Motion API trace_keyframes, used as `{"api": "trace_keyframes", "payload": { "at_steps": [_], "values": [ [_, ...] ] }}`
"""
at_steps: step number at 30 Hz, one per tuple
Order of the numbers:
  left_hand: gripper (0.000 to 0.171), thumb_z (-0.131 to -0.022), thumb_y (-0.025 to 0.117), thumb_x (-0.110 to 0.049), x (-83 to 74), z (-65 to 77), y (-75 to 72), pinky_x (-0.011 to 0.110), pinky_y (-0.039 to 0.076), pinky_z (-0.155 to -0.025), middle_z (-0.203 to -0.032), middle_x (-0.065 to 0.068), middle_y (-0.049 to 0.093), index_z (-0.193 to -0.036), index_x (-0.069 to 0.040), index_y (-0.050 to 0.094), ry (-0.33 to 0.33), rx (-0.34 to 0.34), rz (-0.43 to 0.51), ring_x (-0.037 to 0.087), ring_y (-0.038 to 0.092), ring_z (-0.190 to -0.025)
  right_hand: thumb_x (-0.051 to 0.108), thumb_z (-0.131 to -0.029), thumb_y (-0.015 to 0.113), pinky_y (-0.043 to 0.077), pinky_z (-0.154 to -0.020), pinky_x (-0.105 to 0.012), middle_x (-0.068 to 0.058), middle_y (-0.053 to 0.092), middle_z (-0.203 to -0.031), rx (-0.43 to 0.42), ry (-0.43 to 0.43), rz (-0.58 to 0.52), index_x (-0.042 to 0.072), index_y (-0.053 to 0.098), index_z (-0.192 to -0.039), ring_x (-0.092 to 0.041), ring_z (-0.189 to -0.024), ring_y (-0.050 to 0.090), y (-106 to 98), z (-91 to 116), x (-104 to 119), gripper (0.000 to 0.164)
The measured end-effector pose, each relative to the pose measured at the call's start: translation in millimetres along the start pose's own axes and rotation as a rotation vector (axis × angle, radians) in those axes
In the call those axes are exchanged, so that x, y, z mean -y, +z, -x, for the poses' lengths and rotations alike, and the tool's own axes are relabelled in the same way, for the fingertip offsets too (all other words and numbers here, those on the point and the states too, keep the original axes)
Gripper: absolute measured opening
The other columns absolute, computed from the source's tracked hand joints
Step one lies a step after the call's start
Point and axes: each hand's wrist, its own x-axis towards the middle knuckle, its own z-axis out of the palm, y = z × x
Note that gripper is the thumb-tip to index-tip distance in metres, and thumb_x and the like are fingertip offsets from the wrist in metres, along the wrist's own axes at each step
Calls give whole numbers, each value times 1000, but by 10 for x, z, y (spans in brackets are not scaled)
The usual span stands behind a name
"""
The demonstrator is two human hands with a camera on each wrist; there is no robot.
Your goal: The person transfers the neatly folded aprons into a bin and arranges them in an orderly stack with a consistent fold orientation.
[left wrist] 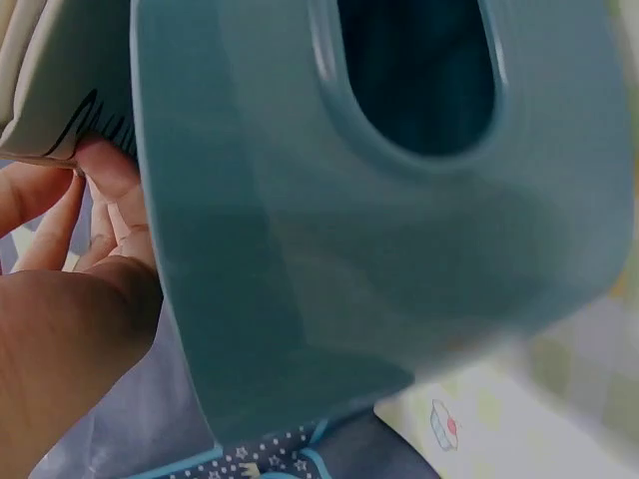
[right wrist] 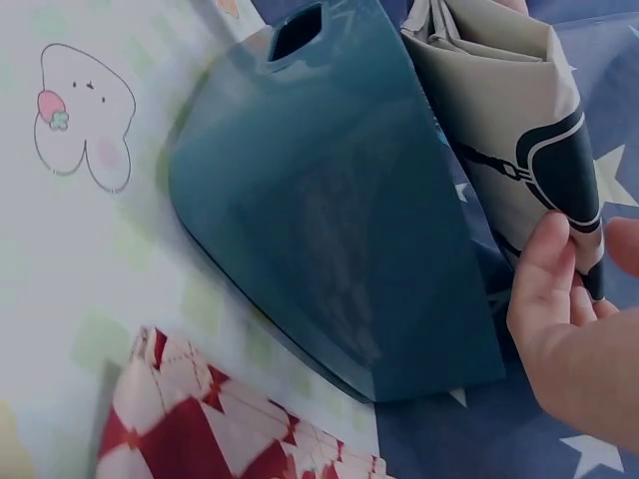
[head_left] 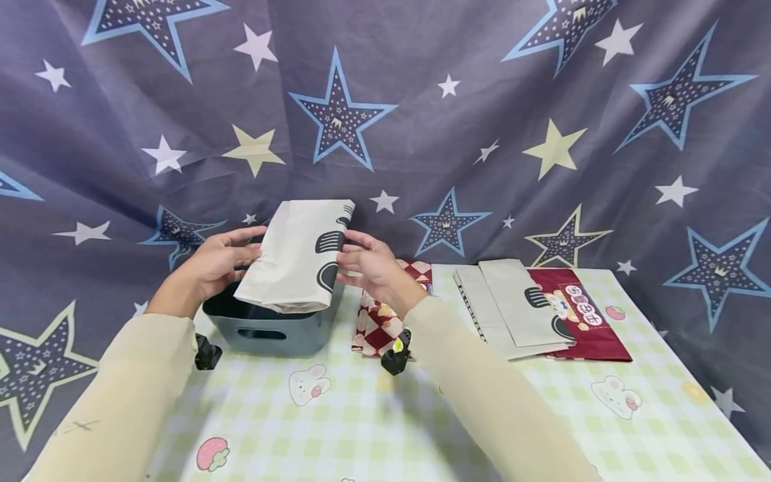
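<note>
A folded cream cloth with black cutlery-like prints is held tilted above a blue-grey plastic bin. My left hand pinches its left edge between thumb and fingers. At the opposite edge, my right hand grips the cloth; the right wrist view shows the fingers against its printed end. The left wrist view has the bin's wall close up, hiding part of the cloth. Most of the bin's inside is covered from above.
Red-and-cream checked cloth lies just right of the bin, partly behind my right forearm. Farther right, another folded cream cloth overlaps a dark red folded cloth. A star-patterned curtain hangs behind the green-checked table.
</note>
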Motion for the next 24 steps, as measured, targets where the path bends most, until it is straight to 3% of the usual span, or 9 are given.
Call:
{"api": "trace_keyframes", "payload": {
  "at_steps": [4,10,14,17,21,24],
  "values": [
    [62,-107,53,-12,32,20,-95,29,55,-82,-119,-11,59,-163,-17,27,-12,9,-9,4,64,-96,-10,-94,62,59,-78,-34,-12,58,-127,6,11,3,12,53,-148,-22,-90,64,65,-49,-61,59],
    [62,-108,52,-11,57,29,-166,29,52,-84,-119,-9,57,-163,-16,26,-18,1,-27,4,60,-93,-4,-96,61,58,-91,-42,-10,58,-124,8,41,7,12,53,-147,-21,-94,64,116,-79,-70,54],
    [61,-107,52,-11,59,50,-178,26,52,-80,-137,0,48,-163,-18,27,-19,-23,-48,4,57,-97,1,-98,63,56,-96,-45,-9,62,-119,13,64,15,13,53,-147,-24,-102,64,146,-99,-62,52],
    [60,-108,50,-12,51,73,-178,24,52,-80,-153,12,42,-163,-16,26,-28,-67,-163,9,56,-107,5,-98,65,54,-98,-47,-10,62,-125,-10,77,74,12,55,-145,-29,-112,63,169,-92,-45,49],
    [57,-109,47,-17,41,94,-169,35,52,-92,-156,23,42,-162,-9,28,-38,-175,-342,29,53,-124,7,-98,62,54,-97,-48,-13,61,-132,-113,61,178,5,61,-137,-37,-122,59,182,-61,-15,39],
    [55,-109,45,-19,44,111,-174,45,49,-100,-154,24,44,-161,-6,31,-44,-235,-361,37,50,-129,6,-99,58,52,-100,-50,-17,59,-137,-154,56,191,2,61,-132,-41,-124,57,179,-48,-8,34]
  ]
}}
